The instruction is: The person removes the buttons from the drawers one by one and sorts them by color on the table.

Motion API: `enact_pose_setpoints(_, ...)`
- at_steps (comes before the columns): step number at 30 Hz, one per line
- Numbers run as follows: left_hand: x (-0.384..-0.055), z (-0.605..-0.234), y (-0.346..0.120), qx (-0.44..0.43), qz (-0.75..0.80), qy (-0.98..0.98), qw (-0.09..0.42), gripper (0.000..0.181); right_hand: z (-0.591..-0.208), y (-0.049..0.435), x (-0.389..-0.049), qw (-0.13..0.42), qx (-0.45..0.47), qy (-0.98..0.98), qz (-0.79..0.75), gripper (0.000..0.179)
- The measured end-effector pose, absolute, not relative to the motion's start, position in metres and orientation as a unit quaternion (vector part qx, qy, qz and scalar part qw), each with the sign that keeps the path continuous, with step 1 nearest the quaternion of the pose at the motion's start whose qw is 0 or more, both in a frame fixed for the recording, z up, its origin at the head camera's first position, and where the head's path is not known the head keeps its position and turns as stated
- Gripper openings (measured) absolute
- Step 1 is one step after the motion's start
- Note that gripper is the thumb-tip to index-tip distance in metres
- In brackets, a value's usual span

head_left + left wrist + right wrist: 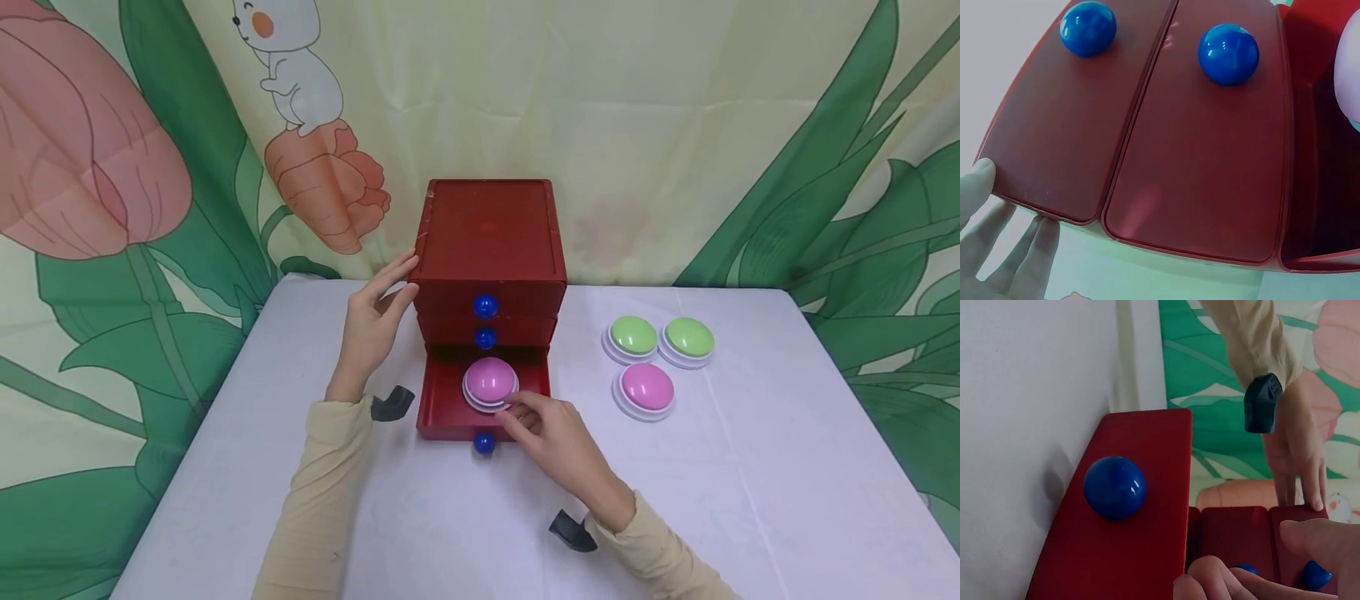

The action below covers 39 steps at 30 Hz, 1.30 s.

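A small dark red drawer cabinet (487,233) with round blue knobs stands on the table, its bottom drawer (442,414) pulled out. In that drawer sits a pink dome-topped button (491,379) on a white base. My right hand (558,437) is over the drawer's front right, fingertips at the button's right edge; the button is out of sight in the right wrist view, so contact is unclear. My left hand (372,325) rests against the cabinet's upper left side with fingers extended. The left wrist view shows the fingers (1035,256) along the cabinet's edge.
To the right of the cabinet, two green dome buttons (633,335) and another pink dome button (648,387) stand on the white tablecloth (750,467). Behind the table hangs a printed curtain (637,167). A black wrist device (573,532) shows beside my right sleeve.
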<state>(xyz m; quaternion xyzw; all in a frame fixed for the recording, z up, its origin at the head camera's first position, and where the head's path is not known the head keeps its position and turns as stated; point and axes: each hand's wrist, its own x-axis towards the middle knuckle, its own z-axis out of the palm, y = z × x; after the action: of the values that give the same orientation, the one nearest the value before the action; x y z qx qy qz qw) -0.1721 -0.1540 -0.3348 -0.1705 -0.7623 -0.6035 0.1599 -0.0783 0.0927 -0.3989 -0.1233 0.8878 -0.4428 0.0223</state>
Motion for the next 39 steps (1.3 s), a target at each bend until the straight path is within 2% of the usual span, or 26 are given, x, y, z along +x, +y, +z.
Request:
enact_pose_setpoints(12, -0.172, -0.331, -0.155, -0.169, -0.605, -0.761, 0.162, 0.042, -0.403, 0.091, -0.098, 0.008, -0.173, 0.865, -0.470, 0.038)
enact_pose_setpoints(26, -0.173, -0.332, -0.154, -0.164, -0.600, -0.766, 0.161, 0.042, -0.416, 0.081, -0.116, 0.005, -0.193, 0.898, -0.396, 0.068)
enact_pose_setpoints(39, -0.173, -0.335, -0.154, -0.167, -0.606, -0.761, 0.158, 0.042, -0.426, 0.075, -0.126, 0.031, -0.178, 0.911, -0.371, 0.068)
